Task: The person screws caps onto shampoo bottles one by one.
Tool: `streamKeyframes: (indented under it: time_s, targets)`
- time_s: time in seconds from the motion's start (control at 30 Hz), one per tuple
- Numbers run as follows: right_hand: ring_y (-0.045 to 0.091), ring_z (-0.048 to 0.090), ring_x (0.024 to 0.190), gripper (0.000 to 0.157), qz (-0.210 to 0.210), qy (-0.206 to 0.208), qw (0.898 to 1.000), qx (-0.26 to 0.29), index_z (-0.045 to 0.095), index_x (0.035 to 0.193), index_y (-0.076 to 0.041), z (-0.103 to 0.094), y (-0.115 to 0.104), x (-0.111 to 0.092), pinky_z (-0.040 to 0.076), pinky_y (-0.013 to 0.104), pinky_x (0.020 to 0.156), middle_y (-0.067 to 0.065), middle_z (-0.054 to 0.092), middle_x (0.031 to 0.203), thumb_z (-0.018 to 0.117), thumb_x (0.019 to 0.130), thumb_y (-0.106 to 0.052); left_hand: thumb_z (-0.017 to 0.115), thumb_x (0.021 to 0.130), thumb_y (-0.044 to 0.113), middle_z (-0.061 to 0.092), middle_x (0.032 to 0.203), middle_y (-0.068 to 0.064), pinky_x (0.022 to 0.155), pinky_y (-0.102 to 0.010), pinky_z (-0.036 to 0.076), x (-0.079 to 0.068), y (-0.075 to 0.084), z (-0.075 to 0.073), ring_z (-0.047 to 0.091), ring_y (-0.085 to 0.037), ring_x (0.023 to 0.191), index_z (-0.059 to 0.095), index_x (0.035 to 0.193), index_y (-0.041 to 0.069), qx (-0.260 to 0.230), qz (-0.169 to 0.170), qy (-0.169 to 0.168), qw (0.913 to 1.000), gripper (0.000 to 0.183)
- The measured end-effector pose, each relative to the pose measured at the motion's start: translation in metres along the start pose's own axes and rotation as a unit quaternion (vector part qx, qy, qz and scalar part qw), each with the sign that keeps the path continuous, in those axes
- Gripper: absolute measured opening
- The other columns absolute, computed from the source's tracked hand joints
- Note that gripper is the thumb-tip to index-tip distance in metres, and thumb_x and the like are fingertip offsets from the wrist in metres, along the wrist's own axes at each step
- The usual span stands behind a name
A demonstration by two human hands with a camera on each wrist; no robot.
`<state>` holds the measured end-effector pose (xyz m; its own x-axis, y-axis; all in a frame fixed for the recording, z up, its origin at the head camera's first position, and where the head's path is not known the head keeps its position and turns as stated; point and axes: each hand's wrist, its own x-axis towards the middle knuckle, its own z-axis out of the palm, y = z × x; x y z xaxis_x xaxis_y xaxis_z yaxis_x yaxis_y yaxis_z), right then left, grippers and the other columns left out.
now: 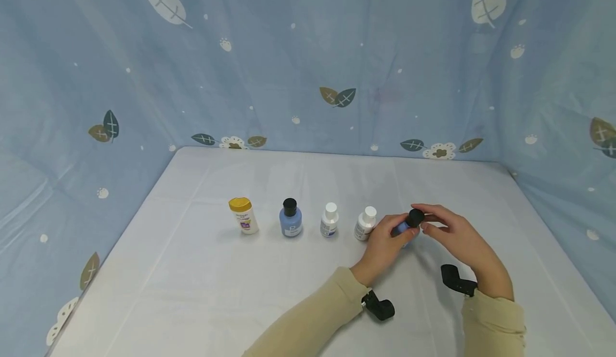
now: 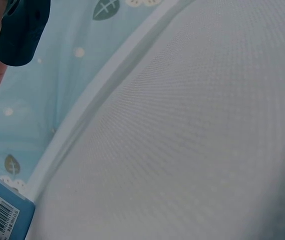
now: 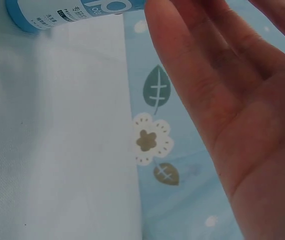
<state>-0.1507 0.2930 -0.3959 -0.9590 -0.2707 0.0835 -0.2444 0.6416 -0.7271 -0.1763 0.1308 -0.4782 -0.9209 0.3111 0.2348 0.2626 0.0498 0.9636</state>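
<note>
At the right end of a row of small bottles, my left hand [image 1: 383,245] grips a blue bottle [image 1: 402,230] that is tilted to the right. My right hand [image 1: 452,233] comes in from the other side, its thumb and fingers around the bottle's black cap [image 1: 415,217]. A barcode label shows on the same blue bottle [image 2: 12,220] in the left wrist view. The right wrist view shows the blue bottle's printed side [image 3: 72,11] beyond the palm of my right hand [image 3: 252,110]; the cap is out of that view.
Left of my left hand stand two white bottles, one [image 1: 366,223] close beside it and one [image 1: 329,219] farther off. Beyond them are another blue bottle [image 1: 291,218] with a black cap and a white bottle [image 1: 244,216] with a yellow cap. A white cloth covers the table [image 1: 192,293].
</note>
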Motion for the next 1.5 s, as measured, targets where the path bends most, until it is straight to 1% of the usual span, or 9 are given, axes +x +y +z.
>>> streamKeyframes:
  time_s: [0.2,0.37,0.43,0.57,0.67,0.87,1.17,1.37,1.5]
  targets:
    - [-0.001,0.043,0.109,0.039,0.005,0.008,1.000,0.000,0.048,0.128,-0.019,-0.001,-0.002,0.000,0.042,0.019,0.080,-0.001,0.048,0.126,0.053,0.090,-0.026,0.062,0.083,0.035,0.054,0.107,0.011,0.083,-0.020,0.041,0.001,0.000,-0.001,0.049,-0.001,0.098,0.060,0.116,0.025,-0.004,0.006,-0.002,1.0000,0.035]
    - [-0.001,0.044,0.107,0.039,0.011,0.015,1.000,-0.004,0.050,0.126,-0.018,0.000,-0.001,0.000,0.042,0.019,0.080,0.000,0.050,0.124,0.055,0.089,-0.029,0.061,0.083,0.036,0.054,0.107,0.011,0.083,-0.020,0.041,0.000,0.001,-0.001,0.049,-0.002,0.098,0.060,0.116,0.024,-0.004,0.006,-0.002,1.0000,0.035]
    - [0.001,0.047,0.105,0.040,0.015,0.017,1.000,-0.008,0.050,0.125,-0.016,0.001,-0.001,0.001,0.042,0.024,0.081,0.000,0.051,0.121,0.055,0.088,-0.029,0.061,0.083,0.036,0.054,0.106,0.011,0.083,-0.020,0.041,0.000,0.002,-0.001,0.049,-0.002,0.098,0.060,0.116,0.024,0.000,0.007,-0.001,1.0000,0.035]
    - [0.015,0.053,0.102,0.039,0.022,0.021,1.000,-0.002,0.050,0.123,-0.015,0.003,0.001,0.002,0.041,0.041,0.084,0.002,0.053,0.117,0.057,0.087,-0.030,0.062,0.083,0.035,0.054,0.106,0.011,0.083,-0.019,0.041,-0.001,0.001,-0.001,0.049,-0.001,0.098,0.060,0.116,0.024,0.004,0.008,0.000,1.0000,0.035]
    - [0.025,0.052,0.103,0.038,0.030,0.024,0.999,0.006,0.050,0.121,-0.015,0.004,0.000,0.002,0.040,0.049,0.083,0.004,0.052,0.117,0.058,0.087,-0.030,0.061,0.083,0.034,0.054,0.106,0.011,0.083,-0.020,0.041,-0.002,0.001,-0.001,0.049,-0.001,0.098,0.060,0.116,0.024,0.001,0.011,-0.001,0.9999,0.034]
    - [0.027,0.051,0.103,0.037,0.045,0.032,0.998,0.001,0.050,0.117,-0.014,0.006,-0.004,0.003,0.041,0.046,0.081,0.005,0.052,0.114,0.059,0.085,-0.033,0.062,0.084,0.033,0.055,0.105,0.009,0.083,-0.019,0.040,-0.002,0.001,0.000,0.049,-0.001,0.097,0.061,0.115,0.022,0.012,0.021,0.004,0.9997,0.034]
    - [0.027,0.051,0.105,0.040,0.068,0.031,0.997,-0.010,0.049,0.113,-0.016,0.007,-0.006,0.004,0.040,0.046,0.079,0.005,0.052,0.112,0.060,0.083,-0.039,0.061,0.083,0.037,0.055,0.105,0.009,0.084,-0.019,0.040,-0.002,0.004,-0.001,0.049,-0.001,0.098,0.060,0.117,0.022,0.025,0.008,0.007,0.9996,0.038]
    - [0.030,0.050,0.107,0.055,0.069,0.009,0.997,-0.032,0.042,0.130,-0.015,0.004,-0.008,0.004,0.040,0.050,0.081,0.011,0.049,0.118,0.059,0.084,-0.040,0.060,0.083,0.037,0.054,0.108,0.009,0.085,-0.020,0.040,-0.002,0.001,-0.001,0.049,-0.002,0.101,0.059,0.119,0.020,0.022,0.010,0.003,0.9997,0.039]
    - [0.031,0.048,0.109,0.058,0.054,-0.009,0.998,-0.018,0.036,0.136,-0.018,0.001,-0.012,0.002,0.041,0.051,0.081,0.011,0.043,0.123,0.058,0.086,-0.036,0.059,0.083,0.040,0.053,0.111,0.010,0.086,-0.020,0.039,-0.001,0.001,-0.001,0.049,-0.002,0.103,0.058,0.120,0.020,0.025,0.006,0.001,0.9997,0.042]
